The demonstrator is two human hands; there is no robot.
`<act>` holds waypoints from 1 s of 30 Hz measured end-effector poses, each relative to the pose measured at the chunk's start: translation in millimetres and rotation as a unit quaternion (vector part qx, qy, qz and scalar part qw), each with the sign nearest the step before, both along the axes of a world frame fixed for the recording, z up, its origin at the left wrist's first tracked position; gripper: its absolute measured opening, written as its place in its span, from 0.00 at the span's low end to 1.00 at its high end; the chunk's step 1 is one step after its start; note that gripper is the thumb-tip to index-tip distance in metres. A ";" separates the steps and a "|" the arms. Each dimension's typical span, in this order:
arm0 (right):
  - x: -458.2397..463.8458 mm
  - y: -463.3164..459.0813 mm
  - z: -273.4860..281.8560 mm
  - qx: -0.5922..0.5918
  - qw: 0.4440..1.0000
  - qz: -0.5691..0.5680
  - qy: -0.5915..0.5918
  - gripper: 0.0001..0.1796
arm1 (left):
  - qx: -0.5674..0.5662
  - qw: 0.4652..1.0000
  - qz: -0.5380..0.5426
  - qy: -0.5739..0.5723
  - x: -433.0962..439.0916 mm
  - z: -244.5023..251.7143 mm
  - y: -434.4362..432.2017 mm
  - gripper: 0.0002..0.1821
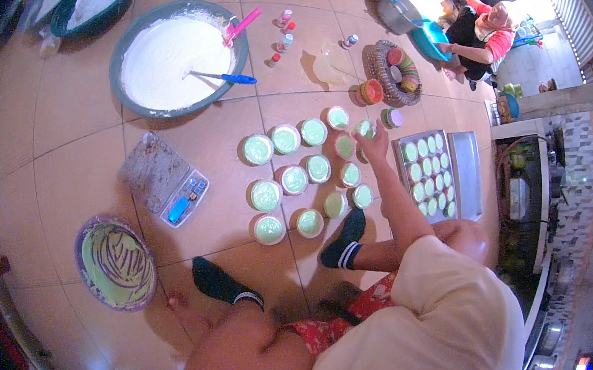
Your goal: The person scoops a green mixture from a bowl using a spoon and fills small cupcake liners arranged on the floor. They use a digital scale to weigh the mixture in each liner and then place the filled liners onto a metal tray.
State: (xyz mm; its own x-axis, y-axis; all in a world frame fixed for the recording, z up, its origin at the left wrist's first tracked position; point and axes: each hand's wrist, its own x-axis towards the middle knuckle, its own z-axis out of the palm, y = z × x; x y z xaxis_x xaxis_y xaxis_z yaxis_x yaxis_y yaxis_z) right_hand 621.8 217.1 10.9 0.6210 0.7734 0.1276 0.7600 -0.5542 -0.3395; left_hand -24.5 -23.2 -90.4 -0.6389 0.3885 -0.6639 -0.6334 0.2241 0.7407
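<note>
My right hand (374,143) reaches across the floor, its fingers around a small cup of pale green batter (364,128). Another cup is partly hidden beneath that hand. To its left, several green-filled cups (294,180) stand in loose rows on the tiles. A metal tray (402,174) packed with similar cups lies by my right forearm. My left hand (180,304) is low beside my left knee, dim and partly hidden, so its grip is unclear. Nearest to it is a purple-rimmed bowl (79,256) smeared with green batter.
A large basin (118,90) holds white batter, a blue-handled utensil (236,78) and a pink spatula (247,23). Small bottles (286,42), a wicker basket (385,86) of cups, an open plastic case (157,172) and an empty tray (466,172) surround the cups. Another person (492,34) sits far right.
</note>
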 end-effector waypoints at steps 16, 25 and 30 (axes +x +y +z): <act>-97.0 -28.4 -24.9 0.265 0.924 0.117 0.248 0.20 | 0.053 0.993 0.053 -0.095 -96.2 15.3 39.8 0.32; -366.2 -123.0 111.5 0.075 0.756 0.554 0.341 0.37 | 0.178 0.981 -0.063 -0.039 -29.9 120.0 46.1 0.36; -348.4 -120.3 178.7 0.005 0.810 0.472 0.347 0.42 | 0.288 0.929 -0.201 -0.118 49.6 202.7 109.9 0.36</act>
